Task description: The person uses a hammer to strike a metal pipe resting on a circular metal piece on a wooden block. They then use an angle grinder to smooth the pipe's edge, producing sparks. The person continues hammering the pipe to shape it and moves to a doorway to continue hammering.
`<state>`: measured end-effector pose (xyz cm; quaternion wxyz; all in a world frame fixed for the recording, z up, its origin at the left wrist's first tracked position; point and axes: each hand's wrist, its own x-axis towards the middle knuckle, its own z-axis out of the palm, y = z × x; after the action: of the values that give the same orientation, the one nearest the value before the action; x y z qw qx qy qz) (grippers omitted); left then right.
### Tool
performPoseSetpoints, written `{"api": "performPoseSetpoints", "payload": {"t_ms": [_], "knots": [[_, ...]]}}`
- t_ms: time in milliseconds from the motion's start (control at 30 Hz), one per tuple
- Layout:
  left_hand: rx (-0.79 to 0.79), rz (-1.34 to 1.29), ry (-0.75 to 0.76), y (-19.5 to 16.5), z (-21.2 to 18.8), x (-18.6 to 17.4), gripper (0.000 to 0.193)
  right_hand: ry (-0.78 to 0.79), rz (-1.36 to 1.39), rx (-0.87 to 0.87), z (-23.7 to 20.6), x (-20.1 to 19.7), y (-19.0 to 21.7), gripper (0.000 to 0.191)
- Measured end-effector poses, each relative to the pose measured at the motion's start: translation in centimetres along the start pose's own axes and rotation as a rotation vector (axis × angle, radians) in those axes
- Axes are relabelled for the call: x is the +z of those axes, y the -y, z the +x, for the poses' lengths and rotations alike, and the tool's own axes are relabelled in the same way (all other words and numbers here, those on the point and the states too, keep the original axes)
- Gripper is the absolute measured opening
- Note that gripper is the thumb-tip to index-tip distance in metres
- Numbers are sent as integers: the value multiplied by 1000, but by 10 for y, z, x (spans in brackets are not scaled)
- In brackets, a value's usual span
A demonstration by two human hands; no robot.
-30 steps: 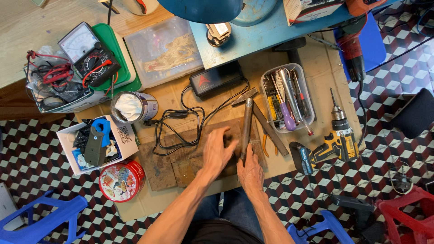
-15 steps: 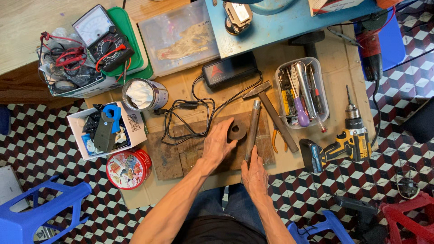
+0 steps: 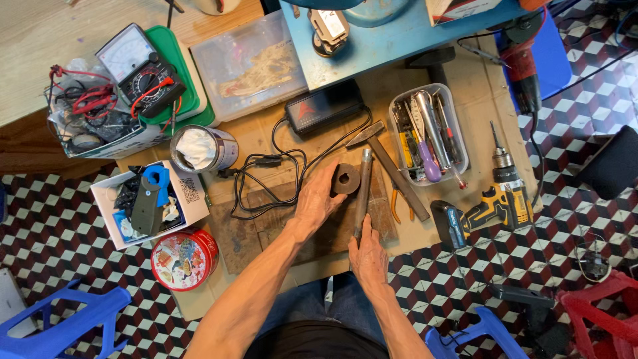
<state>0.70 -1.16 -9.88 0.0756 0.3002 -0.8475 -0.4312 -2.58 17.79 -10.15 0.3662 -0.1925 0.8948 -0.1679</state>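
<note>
Starting at your far left, the bench [image 3: 266, 143] carries a clutter you need to keep clear of: a meter with red leads [image 3: 136, 70] on a green tray, a metal tin stuffed with a white rag [image 3: 203, 149], a small white box of parts [image 3: 149, 203] and a round red tin [image 3: 184, 259] near the edge. A black cable [image 3: 279, 169] loops just beside your left hand [image 3: 319, 199], whose grip is curled around the dark ring-shaped block [image 3: 346, 179], fingers pressed against its near side; it sits on a worn wooden board [image 3: 266, 226] at the middle of the bench. That block looks like solid metal, so judge it heavy for its size, stiff and smooth-faced; hold it by the outer wall, not the bore. Your right hand [image 3: 369, 256] is closed around the lower end of a long metal rod [image 3: 362, 193] that lies touching the block's right side. The rod looks rigid and likely to roll, so keep hold low and firm. Further right lie a hammer [image 3: 389, 166], a clear tub of hand tools [image 3: 428, 133] and a yellow cordless drill [image 3: 492, 203]. The board is scarred and uneven, the room cramped, with a patterned tile floor [image 3: 578, 133] below.
</note>
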Motion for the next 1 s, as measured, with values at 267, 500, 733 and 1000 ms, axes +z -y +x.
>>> {"api": "performPoseSetpoints", "payload": {"t_ms": [267, 500, 733, 1000], "knots": [[-7, -50, -49, -4, -10, 5, 84, -2, -2, 11, -1, -1, -1, 72], [-163, -128, -52, -3, -17, 7, 85, -41, 11, -25, -1, -6, -1, 72], [-170, -179, -132, 0, -39, 6, 86, -49, 47, -55, -6, -19, 2, 71], [-283, -208, -118, 2, -53, 8, 67, -86, 30, -84, 1, -29, 4, 73]]}}
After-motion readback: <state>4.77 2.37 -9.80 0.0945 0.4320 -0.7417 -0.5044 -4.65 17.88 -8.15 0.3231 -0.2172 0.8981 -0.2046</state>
